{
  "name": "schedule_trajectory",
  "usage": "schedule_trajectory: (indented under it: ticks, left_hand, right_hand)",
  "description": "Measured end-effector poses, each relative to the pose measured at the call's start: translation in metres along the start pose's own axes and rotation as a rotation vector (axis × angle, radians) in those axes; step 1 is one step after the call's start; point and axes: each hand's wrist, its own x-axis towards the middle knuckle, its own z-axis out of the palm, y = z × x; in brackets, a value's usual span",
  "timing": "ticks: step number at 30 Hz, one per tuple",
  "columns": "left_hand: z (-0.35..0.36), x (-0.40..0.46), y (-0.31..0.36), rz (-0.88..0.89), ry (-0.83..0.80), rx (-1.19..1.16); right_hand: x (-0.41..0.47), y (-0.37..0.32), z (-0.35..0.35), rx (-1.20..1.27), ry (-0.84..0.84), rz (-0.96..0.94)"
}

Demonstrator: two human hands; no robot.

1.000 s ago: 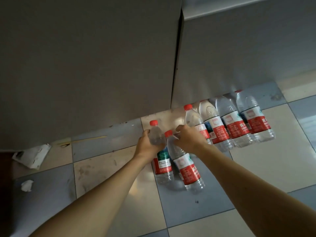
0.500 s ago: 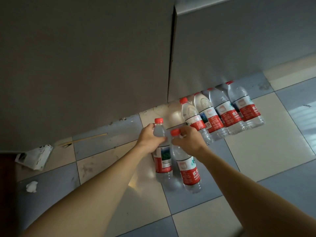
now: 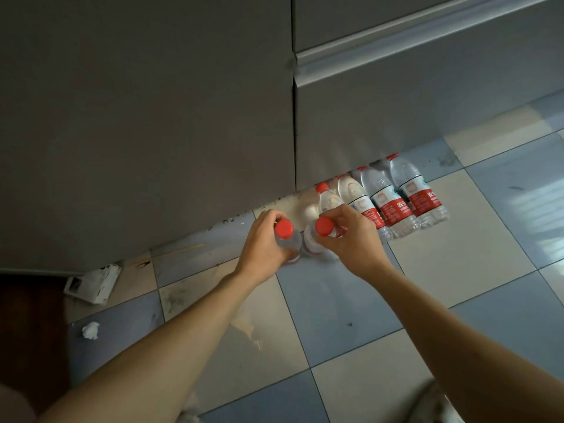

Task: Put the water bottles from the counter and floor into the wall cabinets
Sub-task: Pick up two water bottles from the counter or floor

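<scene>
Clearly only an early part of the job is shown as done. Two bottles are held above the tiled floor [image 3: 351,300], one in each hand. The left hand [image 3: 265,239] is curled round the neck and shoulder of the left bottle [image 3: 288,241], just below its red cap. The right hand [image 3: 351,236] is wrapped round the right bottle [image 3: 311,242] the same way, with its cap seen between thumb and fingers. Both bottles are viewed almost from above, and they sit close beside each other.

A row of bottles [image 3: 393,199] is left on the floor, leaning against the foot of the grey cabinet front [image 3: 152,117]. At least four can be counted there, so several more trips are judged necessary.

No wall cabinet and no desk can be seen, so how many bottles have been put away cannot be told. The lower bodies of the held bottles are hidden by the hands. A box [image 3: 94,283] and a crumpled paper [image 3: 90,330] are seen on the floor at the left.
</scene>
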Motion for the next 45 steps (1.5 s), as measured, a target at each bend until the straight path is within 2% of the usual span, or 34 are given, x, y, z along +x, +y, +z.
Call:
schedule_trajectory:
  ticks: [6,11,19,21,26,29,32,34,38,45]
  left_hand:
    - [0.005,-0.007,-0.014,0.105,0.064,-0.002]
    - [0.009,-0.006,-0.013,0.107,0.075,-0.036]
    - [0.025,-0.010,-0.036,0.023,0.109,-0.099]
    - [0.033,-0.008,-0.035,0.024,0.124,-0.123]
    - [0.054,-0.001,-0.043,-0.133,0.194,-0.326]
    - [0.056,-0.002,-0.046,-0.157,0.222,-0.318]
    - [0.048,-0.004,-0.042,-0.185,0.177,-0.291]
    - [0.041,-0.011,-0.037,-0.224,0.142,-0.273]
    - [0.021,-0.033,-0.016,-0.299,0.174,-0.268]
    - [-0.044,-0.066,0.085,-0.362,0.192,-0.323]
  right_hand:
    - [0.009,0.000,0.001,-0.023,0.005,-0.043]
    - [0.004,0.017,0.004,-0.014,-0.048,-0.026]
    - [0.023,0.048,0.028,-0.016,-0.179,0.007]
    - [0.029,0.051,0.037,0.031,-0.163,0.022]
    - [0.032,0.062,0.049,0.140,-0.098,0.070]
    - [0.030,0.063,0.047,0.219,-0.102,0.080]
    - [0.023,0.059,0.043,0.238,-0.123,0.107]
    - [0.014,0.055,0.039,0.246,-0.136,0.110]
    - [-0.007,0.032,0.023,0.233,-0.162,0.103]
    - [-0.043,-0.060,-0.047,0.208,-0.205,0.104]
